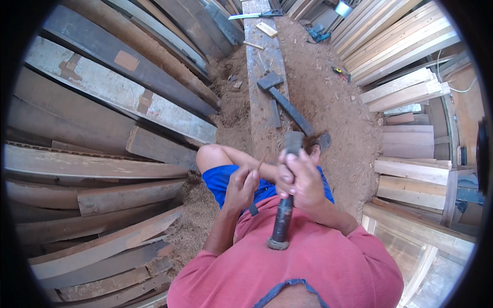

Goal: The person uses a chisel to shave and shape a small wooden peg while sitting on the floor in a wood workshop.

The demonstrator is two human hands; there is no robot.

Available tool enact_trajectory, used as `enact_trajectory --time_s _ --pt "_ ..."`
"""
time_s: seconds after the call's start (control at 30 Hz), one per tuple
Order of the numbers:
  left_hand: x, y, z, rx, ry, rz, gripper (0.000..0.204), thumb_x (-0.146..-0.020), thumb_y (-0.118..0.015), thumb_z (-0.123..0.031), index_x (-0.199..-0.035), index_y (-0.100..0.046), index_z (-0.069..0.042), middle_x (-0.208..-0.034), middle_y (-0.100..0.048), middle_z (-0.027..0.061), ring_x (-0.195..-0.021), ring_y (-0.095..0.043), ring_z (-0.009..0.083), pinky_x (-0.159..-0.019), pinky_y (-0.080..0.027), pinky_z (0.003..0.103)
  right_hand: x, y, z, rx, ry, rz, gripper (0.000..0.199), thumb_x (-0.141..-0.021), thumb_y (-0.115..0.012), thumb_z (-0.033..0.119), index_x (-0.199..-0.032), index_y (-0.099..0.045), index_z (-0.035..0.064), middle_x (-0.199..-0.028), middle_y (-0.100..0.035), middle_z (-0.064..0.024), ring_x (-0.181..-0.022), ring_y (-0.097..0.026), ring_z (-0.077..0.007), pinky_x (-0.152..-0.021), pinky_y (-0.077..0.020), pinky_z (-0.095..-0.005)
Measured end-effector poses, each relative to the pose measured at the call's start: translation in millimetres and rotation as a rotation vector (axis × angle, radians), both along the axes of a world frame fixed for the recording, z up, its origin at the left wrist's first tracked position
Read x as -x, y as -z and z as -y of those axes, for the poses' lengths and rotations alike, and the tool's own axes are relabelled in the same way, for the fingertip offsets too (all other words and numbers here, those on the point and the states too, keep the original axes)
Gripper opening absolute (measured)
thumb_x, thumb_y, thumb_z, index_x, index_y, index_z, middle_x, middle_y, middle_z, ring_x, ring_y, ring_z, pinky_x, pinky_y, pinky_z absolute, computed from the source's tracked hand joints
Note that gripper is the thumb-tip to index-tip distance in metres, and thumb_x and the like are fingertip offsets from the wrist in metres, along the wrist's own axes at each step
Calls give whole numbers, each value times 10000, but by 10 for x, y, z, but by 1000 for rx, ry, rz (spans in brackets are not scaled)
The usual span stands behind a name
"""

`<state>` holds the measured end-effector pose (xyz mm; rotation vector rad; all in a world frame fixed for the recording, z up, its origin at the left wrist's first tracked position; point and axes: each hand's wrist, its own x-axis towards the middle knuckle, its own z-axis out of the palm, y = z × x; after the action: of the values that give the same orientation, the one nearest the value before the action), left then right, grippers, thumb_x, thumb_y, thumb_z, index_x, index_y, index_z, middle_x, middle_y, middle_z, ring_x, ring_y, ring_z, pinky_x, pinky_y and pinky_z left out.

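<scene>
My right hand (300,177) is wrapped round a chisel in front of my chest. Its dark handle (281,223) points back at my red shirt and ends in a worn ring, while the broad grey blade (294,141) sticks out past my fingers, away from me. Just left of it, my left hand (242,186) is closed, with a thin brown wood sliver (261,162) rising from the fingers. Beyond both hands, a mallet with a dark head (270,80) lies aslant on a worn plank (259,120), its long handle toward me. Beside it rests a narrow dark block (276,114).
On the plank's far end are a handsaw (251,15), a pale wood piece (267,29) and a thin stick (254,45). Boards (97,77) stack along the left, pale timber (400,41) along the right. Sawdust covers the floor (339,118), where a blue power tool (319,33) lies.
</scene>
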<state>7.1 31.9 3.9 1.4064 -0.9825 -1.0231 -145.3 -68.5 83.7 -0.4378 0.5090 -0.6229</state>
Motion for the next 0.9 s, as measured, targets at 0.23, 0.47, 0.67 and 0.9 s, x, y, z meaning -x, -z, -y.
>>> enact_trajectory --time_s 0.23,0.47,0.67,0.9 --pt "19 84 55 -98 -70 -177 111 -993 -522 -149 -928 -549 -63 -681 -460 -47 -576 -406 33 -504 -330 201 65 135 483 436 -46 -368 169 -963 -557 212 -1018 -568 52 -678 -517 12 -452 -452 -46 -410 -423 -229" --pt "122 -133 299 7 4 -127 190 -1003 -500 -203 -985 -589 -36 -657 -453 -47 -572 -393 33 -522 -337 209 -42 359 589 879 -7 -573 121 -911 -642 159 -886 -621 42 -707 -557 39 -626 -470 -23 -573 -423 -225" --pt "-3 -23 270 -200 196 -530 425 -1043 -344 -385 -950 -578 -43 -605 -421 -26 -528 -356 60 -493 -291 209 73 452 718 922 34 -525 117 -933 -617 165 -940 -625 49 -725 -574 37 -562 -489 -9 -479 -392 -183" --pt "66 19 352 -155 167 -809 387 -1028 -398 -384 -901 -550 -50 -563 -410 -13 -452 -320 71 -427 -260 224 68 446 712 565 -52 -489 190 -966 -540 192 -1083 -563 44 -797 -568 5 -646 -518 -44 -556 -451 -221"
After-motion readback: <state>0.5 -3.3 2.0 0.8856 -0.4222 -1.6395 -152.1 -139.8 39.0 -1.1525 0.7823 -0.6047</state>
